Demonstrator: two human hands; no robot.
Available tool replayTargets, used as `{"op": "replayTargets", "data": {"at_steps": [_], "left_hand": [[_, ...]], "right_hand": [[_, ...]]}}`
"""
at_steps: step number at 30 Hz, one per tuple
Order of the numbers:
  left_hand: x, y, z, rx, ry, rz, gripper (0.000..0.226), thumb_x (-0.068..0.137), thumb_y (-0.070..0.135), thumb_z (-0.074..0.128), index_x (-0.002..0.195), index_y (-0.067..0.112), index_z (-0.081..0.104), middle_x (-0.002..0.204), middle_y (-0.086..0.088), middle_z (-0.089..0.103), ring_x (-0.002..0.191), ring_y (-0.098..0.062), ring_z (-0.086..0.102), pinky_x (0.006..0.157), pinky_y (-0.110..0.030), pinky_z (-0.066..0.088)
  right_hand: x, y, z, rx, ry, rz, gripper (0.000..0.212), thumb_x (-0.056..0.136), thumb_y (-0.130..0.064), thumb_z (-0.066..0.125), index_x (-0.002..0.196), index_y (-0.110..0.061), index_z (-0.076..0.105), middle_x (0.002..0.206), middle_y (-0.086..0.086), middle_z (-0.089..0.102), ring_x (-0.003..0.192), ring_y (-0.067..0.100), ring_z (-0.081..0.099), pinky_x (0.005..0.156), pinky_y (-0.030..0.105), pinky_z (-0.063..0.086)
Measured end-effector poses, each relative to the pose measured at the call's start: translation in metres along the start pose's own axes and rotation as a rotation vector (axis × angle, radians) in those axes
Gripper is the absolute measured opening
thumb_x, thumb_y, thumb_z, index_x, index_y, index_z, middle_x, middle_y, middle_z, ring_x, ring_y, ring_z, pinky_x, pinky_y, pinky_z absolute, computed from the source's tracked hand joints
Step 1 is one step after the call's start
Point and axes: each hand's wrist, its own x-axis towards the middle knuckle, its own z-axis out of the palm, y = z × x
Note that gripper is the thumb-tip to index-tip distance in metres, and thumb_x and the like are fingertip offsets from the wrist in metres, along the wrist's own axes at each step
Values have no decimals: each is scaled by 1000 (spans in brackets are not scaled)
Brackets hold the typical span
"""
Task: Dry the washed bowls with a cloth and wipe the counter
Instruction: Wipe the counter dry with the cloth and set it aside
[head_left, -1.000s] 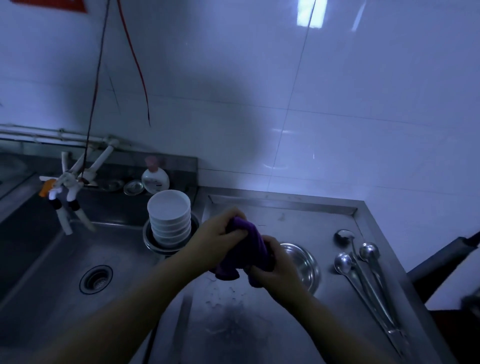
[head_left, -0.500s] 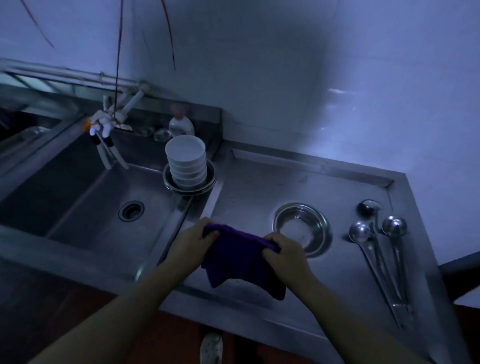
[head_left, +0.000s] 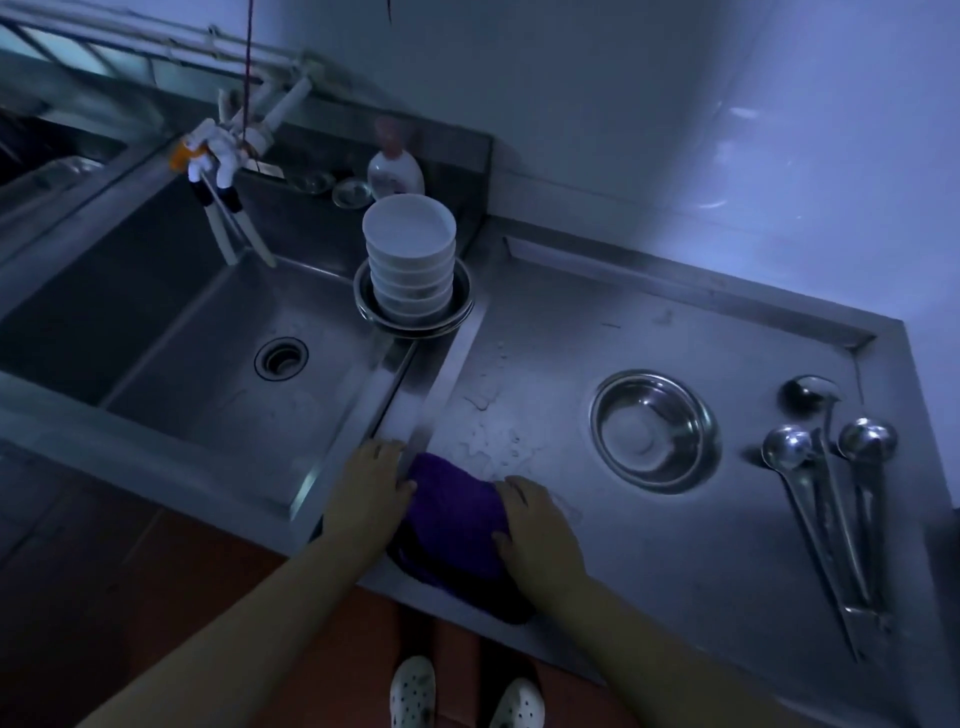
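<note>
A purple cloth (head_left: 454, 525) lies on the steel counter (head_left: 649, 545) near its front edge, just right of the sink divider. My left hand (head_left: 371, 491) rests flat at the cloth's left edge, fingers spread. My right hand (head_left: 535, 530) presses on the cloth's right side with fingers extended. Water drops (head_left: 488, 431) sit on the counter just beyond the cloth. A stack of several white bowls (head_left: 410, 260) stands in a steel dish (head_left: 374, 312) at the sink's back right corner. One steel bowl (head_left: 654, 431) sits on the counter to the right.
The sink basin (head_left: 208, 364) with its drain (head_left: 280, 358) lies to the left, white taps (head_left: 223, 156) above it. Three steel ladles (head_left: 831, 478) lie at the counter's right end. A soap bottle (head_left: 396, 174) stands behind the bowls. My shoes (head_left: 462, 696) show below the counter's front edge.
Both hands brought the cloth down from mid-air and laid it flat on the counter's front left part. The view tilted further downward.
</note>
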Motion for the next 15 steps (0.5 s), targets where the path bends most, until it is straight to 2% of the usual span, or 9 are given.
{"op": "replayTargets", "data": {"at_steps": [2, 3, 4, 5, 7, 9, 11, 13, 15], "left_hand": [[-4, -4, -1, 148, -60, 206, 41, 81, 27, 68, 120, 17, 60, 120, -4, 58, 111, -24, 53, 94, -34, 41], [-7, -7, -1, 198, -91, 299, 38, 73, 28, 75, 109, 19, 67, 113, -2, 63, 106, -24, 58, 90, -36, 44], [-9, -10, 1, 246, -93, 387, 36, 62, 29, 82, 95, 21, 72, 103, 0, 68, 99, -24, 63, 86, -36, 47], [-11, -14, 2, 315, -104, 464, 33, 51, 29, 86, 80, 22, 74, 92, 2, 71, 92, -23, 67, 83, -34, 47], [-8, -23, 4, 414, -105, 559, 26, 43, 31, 88, 61, 24, 71, 77, 6, 70, 90, -20, 68, 85, -33, 44], [-1, -31, 6, 460, -113, 578, 24, 44, 32, 89, 57, 25, 70, 72, 7, 70, 94, -19, 68, 88, -34, 49], [8, -35, 9, 475, -125, 583, 25, 45, 31, 89, 60, 23, 71, 74, 5, 71, 99, -22, 67, 89, -38, 51], [17, -31, 11, 483, -142, 579, 30, 45, 31, 89, 69, 20, 74, 79, 2, 72, 103, -24, 66, 91, -42, 51], [28, -24, 12, 501, -150, 561, 37, 44, 31, 90, 74, 16, 75, 83, -2, 73, 103, -26, 66, 91, -44, 51]], "right_hand": [[6, -7, 13, -101, 4, -132, 52, 81, -8, 63, 132, -5, 51, 138, 15, 47, 125, 30, 46, 104, 32, 37], [10, -10, 20, -133, 5, -181, 52, 82, -10, 65, 131, -4, 52, 141, 18, 45, 128, 32, 46, 105, 35, 38], [15, -14, 27, -133, -31, -206, 52, 86, -13, 62, 136, -6, 48, 147, 18, 38, 135, 31, 37, 110, 37, 31], [20, -17, 34, -138, -84, -227, 54, 92, -19, 55, 143, -11, 39, 155, 13, 23, 144, 28, 20, 116, 37, 14], [30, -18, 49, -222, -224, -257, 56, 100, -37, 34, 151, -23, 15, 157, 2, -7, 144, 22, -15, 114, 40, -18], [40, -17, 59, -350, -283, -253, 60, 95, -51, 16, 151, -31, 7, 154, -3, -17, 140, 22, -25, 111, 48, -25], [51, -15, 61, -419, -270, -230, 63, 91, -55, 14, 150, -33, 13, 157, 0, -7, 144, 26, -13, 114, 56, -13], [62, -12, 60, -503, -233, -252, 62, 90, -56, 29, 147, -30, 29, 157, 4, 16, 144, 30, 12, 112, 62, 11], [75, -7, 58, -534, -196, -255, 63, 87, -57, 41, 143, -29, 37, 153, 5, 29, 141, 29, 26, 109, 61, 23]]}}
